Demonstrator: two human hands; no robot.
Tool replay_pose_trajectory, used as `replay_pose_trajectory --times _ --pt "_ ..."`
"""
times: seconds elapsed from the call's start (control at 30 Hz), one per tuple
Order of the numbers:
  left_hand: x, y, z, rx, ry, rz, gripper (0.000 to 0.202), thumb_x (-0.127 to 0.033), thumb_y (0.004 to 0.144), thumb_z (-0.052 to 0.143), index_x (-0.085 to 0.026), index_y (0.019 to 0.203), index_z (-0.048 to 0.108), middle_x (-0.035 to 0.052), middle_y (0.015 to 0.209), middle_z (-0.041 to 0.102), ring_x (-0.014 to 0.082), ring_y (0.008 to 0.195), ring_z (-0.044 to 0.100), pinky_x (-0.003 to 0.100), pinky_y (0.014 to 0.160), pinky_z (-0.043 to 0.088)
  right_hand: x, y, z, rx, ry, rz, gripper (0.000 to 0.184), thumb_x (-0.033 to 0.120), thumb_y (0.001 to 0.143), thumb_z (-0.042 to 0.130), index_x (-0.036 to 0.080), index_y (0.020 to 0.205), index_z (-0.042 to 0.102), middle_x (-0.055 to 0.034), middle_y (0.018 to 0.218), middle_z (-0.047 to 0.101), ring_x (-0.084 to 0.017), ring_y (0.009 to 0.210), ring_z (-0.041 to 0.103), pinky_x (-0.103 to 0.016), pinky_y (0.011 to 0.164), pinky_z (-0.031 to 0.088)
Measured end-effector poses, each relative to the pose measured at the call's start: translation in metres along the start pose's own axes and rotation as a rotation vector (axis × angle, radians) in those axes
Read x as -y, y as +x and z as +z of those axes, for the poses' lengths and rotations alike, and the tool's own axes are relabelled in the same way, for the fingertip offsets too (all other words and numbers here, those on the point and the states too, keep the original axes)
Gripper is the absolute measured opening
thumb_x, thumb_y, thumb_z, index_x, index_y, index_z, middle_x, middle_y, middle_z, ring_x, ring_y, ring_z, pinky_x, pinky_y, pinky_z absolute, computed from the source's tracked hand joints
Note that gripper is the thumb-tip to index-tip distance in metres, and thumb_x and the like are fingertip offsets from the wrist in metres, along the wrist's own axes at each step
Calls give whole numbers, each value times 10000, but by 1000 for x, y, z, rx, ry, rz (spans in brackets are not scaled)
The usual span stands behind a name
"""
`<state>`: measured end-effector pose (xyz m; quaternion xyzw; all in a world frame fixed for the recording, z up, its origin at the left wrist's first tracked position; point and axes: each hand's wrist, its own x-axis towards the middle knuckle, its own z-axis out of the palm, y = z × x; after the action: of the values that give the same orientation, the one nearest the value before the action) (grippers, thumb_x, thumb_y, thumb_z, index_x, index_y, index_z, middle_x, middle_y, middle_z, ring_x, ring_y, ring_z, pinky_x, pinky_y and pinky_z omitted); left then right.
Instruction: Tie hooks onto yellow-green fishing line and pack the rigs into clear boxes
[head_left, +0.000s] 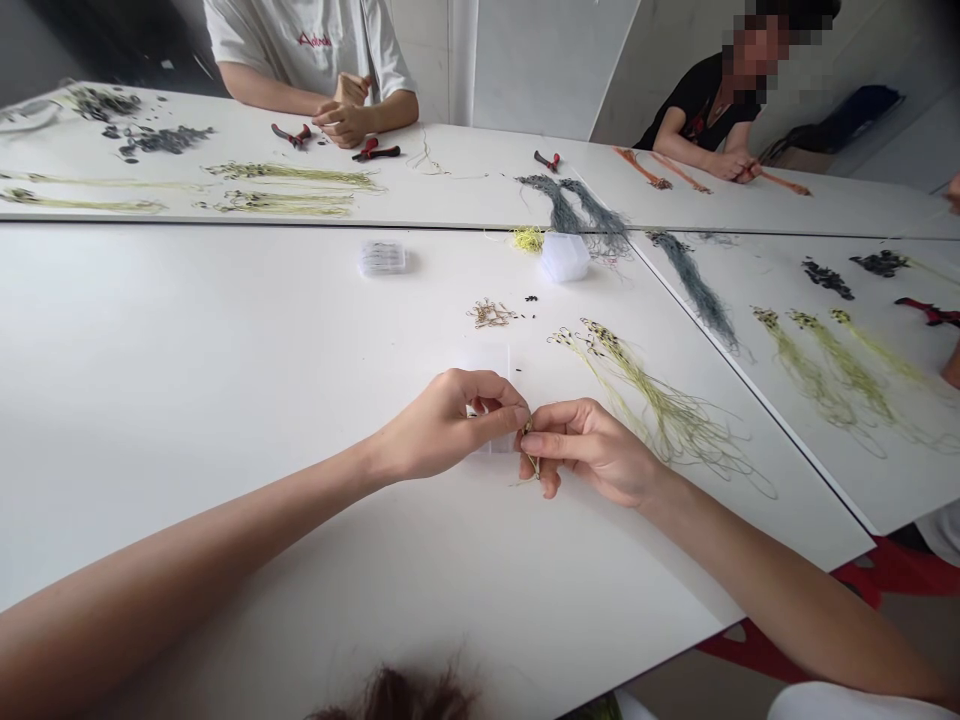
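In front of me, my left hand (469, 420) and my right hand (589, 445) meet over the table with closed fingertips. Both pinch a small fishing hook (534, 465) with thin yellow-green line on it; the fingers hide much of it. A clear plastic box (499, 442) lies under my left hand, partly covered. Just beyond are a small pile of bronze-coloured hooks (491, 314) and several tiny black pieces (531, 299). To the right of my hands lies a bundle of yellow-green lines with hooks (660, 395).
Farther off stand a filled clear case (384, 259), a whitish container (565, 257) and a yellow tangle (528, 239). Grey-green line bundles (694, 285) cross the table seams. Pliers (375, 150) lie near a person in a white shirt (315, 60); another person in black (697, 125) sits right.
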<state>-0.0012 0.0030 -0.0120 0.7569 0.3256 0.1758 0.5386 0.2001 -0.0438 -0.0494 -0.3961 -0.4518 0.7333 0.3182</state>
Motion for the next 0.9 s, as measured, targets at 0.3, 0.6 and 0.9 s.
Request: replay_pose_trajectory --times 0.3,0.6,0.9 --pt "-1 0 -2 -17 -60 -15 297 -377 906 500 -167 813 689 43 738 693 182 760 611 329 759 474 0 0 0 -4 -26 -10 192 330 793 725 141 798 693 -38 745 702 -114 526 643 -254 579 506" --pt "7 1 5 -171 -111 -88 292 -426 904 515 -178 909 670 29 791 667 162 731 583 288 699 452 -3 2 1 -121 -17 -113 142 304 785 726 162 782 723 -26 756 662 -102 577 558 -268 611 470" --pt "12 1 21 69 -409 -134 244 -316 926 509 -156 1002 677 68 1064 671 151 830 639 281 782 477 -4 4 -2 -322 59 -270 83 286 806 716 206 795 737 26 594 509 -111 622 472 -275 660 401"
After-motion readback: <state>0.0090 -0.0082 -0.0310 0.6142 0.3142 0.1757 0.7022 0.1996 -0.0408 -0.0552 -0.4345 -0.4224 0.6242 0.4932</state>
